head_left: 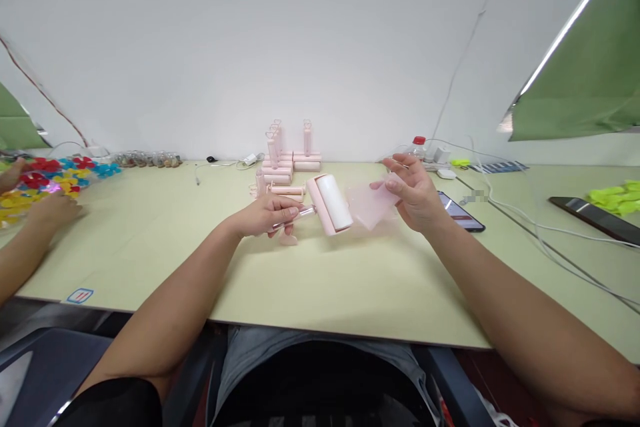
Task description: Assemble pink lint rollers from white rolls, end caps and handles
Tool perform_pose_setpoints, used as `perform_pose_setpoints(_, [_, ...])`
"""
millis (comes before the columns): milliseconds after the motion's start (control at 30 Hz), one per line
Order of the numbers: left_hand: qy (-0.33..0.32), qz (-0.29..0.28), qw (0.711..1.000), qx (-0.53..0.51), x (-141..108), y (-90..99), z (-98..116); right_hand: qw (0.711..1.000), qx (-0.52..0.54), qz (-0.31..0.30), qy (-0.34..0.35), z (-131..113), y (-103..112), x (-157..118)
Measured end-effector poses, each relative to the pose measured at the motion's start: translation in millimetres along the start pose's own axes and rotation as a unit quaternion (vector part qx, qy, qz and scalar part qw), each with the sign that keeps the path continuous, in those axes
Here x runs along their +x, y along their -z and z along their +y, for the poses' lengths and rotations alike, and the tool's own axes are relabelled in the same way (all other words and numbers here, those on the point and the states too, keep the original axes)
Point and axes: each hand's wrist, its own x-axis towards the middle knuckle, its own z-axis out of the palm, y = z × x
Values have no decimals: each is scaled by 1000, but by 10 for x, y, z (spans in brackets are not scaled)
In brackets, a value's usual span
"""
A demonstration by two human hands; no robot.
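My left hand (267,215) is closed round the handle of a lint roller, whose pink frame and white roll (335,202) point to the right over the table. Between the thumb and fingers of my right hand (414,192) is a thin, translucent pink sheet (375,205), just right of the roll and slightly blurred. Whether the sheet touches the roll I cannot tell. Several more pink lint rollers (277,170) are grouped behind my left hand, near the wall, some with their handles upright.
A phone (463,212) lies right of my right hand, with white cables (540,227) and a red-capped bottle (418,145) near it. At the left, another person's hands (55,208) are at colourful plastic flowers (75,177). A dark device (595,219) lies far right.
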Motion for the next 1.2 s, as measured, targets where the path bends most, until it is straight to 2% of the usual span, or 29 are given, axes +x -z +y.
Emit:
perform_pose_setpoints(167, [7, -46, 999, 1, 35, -71, -13, 998, 57, -28, -19, 31, -11, -4])
perform_pose_setpoints(400, [8, -43, 999, -8, 34, -99, 9, 989, 114, -53, -74, 45, -72, -42])
perform_pose_setpoints(667, [25, -88, 996, 21, 69, -215, 61, 988, 95, -79, -92, 64, -216, -114])
perform_pose_setpoints(1100, [10, -94, 994, 57, 97, -372, 106, 993, 42, -71, -84, 85, -404, -227])
perform_pose_setpoints(1200, [-2, -100, 994, 48, 104, -411, 114, 991, 53, -69, -101, 44, -479, -293])
